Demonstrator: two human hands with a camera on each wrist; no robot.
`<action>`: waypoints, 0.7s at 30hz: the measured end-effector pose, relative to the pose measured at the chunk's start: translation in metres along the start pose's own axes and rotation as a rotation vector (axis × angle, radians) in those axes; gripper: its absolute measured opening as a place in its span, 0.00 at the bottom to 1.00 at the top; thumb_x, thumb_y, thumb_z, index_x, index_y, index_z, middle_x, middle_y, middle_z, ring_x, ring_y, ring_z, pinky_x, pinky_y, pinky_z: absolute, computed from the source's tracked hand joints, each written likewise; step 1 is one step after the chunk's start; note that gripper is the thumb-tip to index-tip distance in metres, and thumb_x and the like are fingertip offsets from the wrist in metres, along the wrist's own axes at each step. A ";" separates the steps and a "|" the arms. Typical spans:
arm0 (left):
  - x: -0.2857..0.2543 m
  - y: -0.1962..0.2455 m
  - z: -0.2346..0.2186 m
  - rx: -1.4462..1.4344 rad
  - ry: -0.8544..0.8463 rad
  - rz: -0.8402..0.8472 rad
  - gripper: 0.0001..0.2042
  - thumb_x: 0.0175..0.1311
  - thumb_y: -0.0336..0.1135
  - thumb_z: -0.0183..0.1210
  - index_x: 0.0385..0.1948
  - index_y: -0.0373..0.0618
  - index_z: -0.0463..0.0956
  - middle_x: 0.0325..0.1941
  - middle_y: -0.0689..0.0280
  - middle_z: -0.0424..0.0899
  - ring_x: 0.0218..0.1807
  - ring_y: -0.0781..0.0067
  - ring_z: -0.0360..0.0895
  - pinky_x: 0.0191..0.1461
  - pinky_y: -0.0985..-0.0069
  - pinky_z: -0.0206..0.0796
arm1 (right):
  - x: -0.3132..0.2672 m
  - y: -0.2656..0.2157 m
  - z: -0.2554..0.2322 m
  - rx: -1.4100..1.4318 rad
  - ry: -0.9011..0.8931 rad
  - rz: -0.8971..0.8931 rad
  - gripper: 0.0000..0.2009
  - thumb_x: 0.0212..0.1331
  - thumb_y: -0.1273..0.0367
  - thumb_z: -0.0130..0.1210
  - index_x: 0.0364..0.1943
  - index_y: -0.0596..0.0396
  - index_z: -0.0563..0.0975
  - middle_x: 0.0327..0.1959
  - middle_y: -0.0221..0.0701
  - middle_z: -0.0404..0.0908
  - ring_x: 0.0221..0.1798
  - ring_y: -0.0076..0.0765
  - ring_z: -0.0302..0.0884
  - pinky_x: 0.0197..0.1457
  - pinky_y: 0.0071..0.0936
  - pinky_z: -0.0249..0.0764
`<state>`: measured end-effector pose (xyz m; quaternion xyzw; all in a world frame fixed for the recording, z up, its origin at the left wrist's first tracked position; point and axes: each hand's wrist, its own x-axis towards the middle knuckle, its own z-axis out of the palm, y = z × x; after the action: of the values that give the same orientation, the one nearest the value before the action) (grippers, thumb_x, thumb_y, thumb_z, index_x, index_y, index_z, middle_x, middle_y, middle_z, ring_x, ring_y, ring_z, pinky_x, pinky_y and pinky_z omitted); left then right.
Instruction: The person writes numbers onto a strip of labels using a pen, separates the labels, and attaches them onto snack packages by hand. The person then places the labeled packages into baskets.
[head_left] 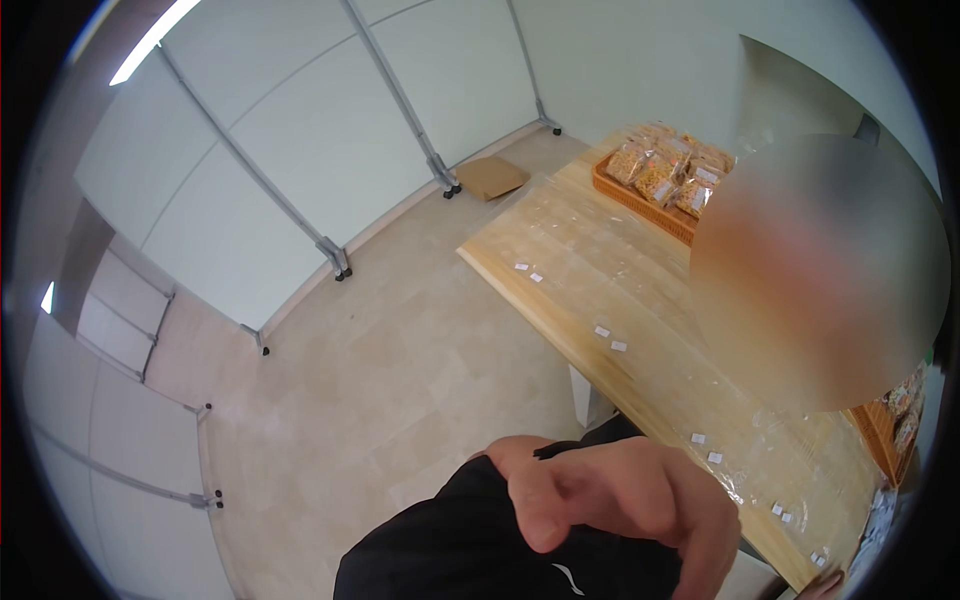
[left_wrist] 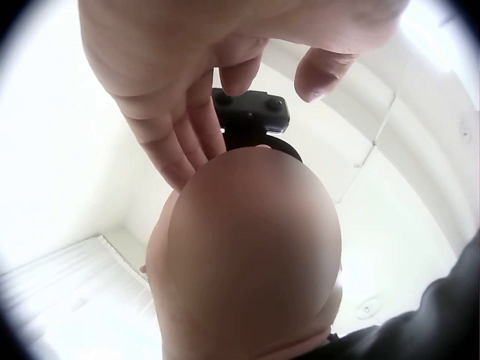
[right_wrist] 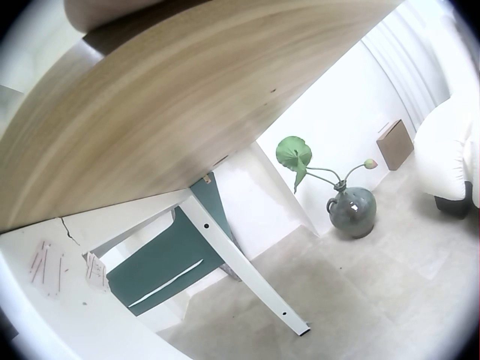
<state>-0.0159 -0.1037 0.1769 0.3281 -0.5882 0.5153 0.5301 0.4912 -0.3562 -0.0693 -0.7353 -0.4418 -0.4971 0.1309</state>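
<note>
Large and close in the head view, the left hand [head_left: 655, 495] is raised above black clothing [head_left: 440, 545], with fingers bent and nothing visible in its grasp. The left wrist view shows the left hand [left_wrist: 202, 52] beside a black head-worn device [left_wrist: 251, 112] and a blurred head [left_wrist: 255, 247]. Its thumb and index finger stand apart; the other fingers are fairly straight. Only a small part of the right hand [head_left: 824, 583] appears at the table's near corner. A piece of the right hand [right_wrist: 109, 10] is by the tabletop edge in the right wrist view; its fingers are mostly hidden.
The wooden table [head_left: 560, 250] carries small white labels [head_left: 602, 331], clear plastic, and a wicker basket [head_left: 640, 208] of packaged snacks. Another basket [head_left: 878, 445] stands at right. White partitions [head_left: 300, 120] line the room. A vase [right_wrist: 352, 212] stands on the floor beyond the table leg [right_wrist: 244, 262].
</note>
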 end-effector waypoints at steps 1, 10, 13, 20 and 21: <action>0.001 -0.003 -0.002 -0.053 -0.069 0.032 0.33 0.68 0.49 0.53 0.72 0.45 0.59 0.54 0.29 0.72 0.53 0.35 0.78 0.53 0.55 0.76 | -0.002 0.003 0.003 0.004 0.001 -0.005 0.21 0.70 0.47 0.52 0.30 0.48 0.77 0.29 0.33 0.75 0.26 0.42 0.74 0.29 0.38 0.73; -0.002 -0.014 0.041 -0.080 0.324 -0.052 0.22 0.59 0.45 0.55 0.37 0.28 0.72 0.49 0.35 0.71 0.45 0.45 0.77 0.45 0.59 0.75 | -0.012 0.011 0.013 -0.116 0.026 -0.030 0.20 0.68 0.46 0.54 0.32 0.47 0.78 0.33 0.33 0.76 0.31 0.43 0.76 0.33 0.38 0.74; -0.003 0.000 0.021 -0.123 0.121 -0.217 0.21 0.57 0.45 0.56 0.23 0.32 0.65 0.49 0.36 0.71 0.43 0.50 0.77 0.41 0.60 0.74 | -0.006 0.007 0.009 -0.116 0.022 -0.024 0.20 0.67 0.46 0.54 0.32 0.47 0.78 0.33 0.33 0.76 0.31 0.43 0.76 0.33 0.38 0.74; 0.004 -0.016 0.053 0.026 0.475 -0.021 0.27 0.58 0.42 0.54 0.58 0.34 0.74 0.45 0.39 0.75 0.42 0.53 0.77 0.38 0.65 0.73 | -0.048 0.039 0.038 -0.079 -0.062 0.053 0.19 0.66 0.47 0.57 0.37 0.48 0.79 0.37 0.36 0.77 0.38 0.49 0.77 0.40 0.45 0.74; 0.007 -0.007 0.052 -0.001 0.460 -0.120 0.27 0.60 0.44 0.55 0.58 0.36 0.74 0.49 0.41 0.75 0.46 0.51 0.76 0.44 0.63 0.72 | -0.046 0.037 0.038 -0.067 -0.062 0.052 0.19 0.66 0.48 0.57 0.37 0.48 0.78 0.37 0.37 0.77 0.38 0.50 0.77 0.40 0.45 0.74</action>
<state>-0.0256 -0.1536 0.1900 0.2362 -0.4314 0.5438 0.6800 0.5381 -0.3774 -0.1166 -0.7654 -0.4096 -0.4851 0.1056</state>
